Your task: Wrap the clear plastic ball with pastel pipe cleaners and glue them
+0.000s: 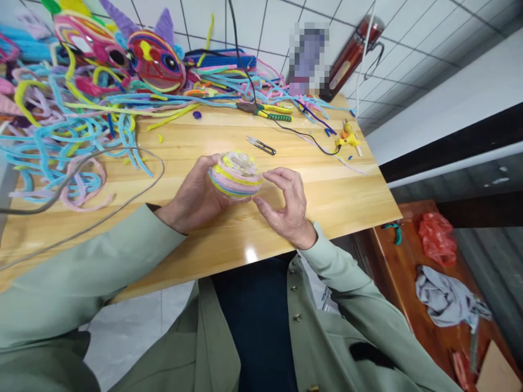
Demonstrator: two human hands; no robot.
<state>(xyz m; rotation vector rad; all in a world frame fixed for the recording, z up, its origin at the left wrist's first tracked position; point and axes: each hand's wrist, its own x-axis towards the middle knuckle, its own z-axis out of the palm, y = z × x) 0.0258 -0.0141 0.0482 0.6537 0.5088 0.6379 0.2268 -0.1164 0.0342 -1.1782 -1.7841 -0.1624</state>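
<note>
pastel striped pipe-cleaner ball (236,175), cupped above wooden table (204,228)

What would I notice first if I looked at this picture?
Probably the big tangle of colourful pipe cleaners heaped over the far left of the table, with bright masks behind it. Next, the striped ball in the middle, cupped in the left hand while the right hand touches its side. A yellow glue gun lies near the table's far right corner.
</note>
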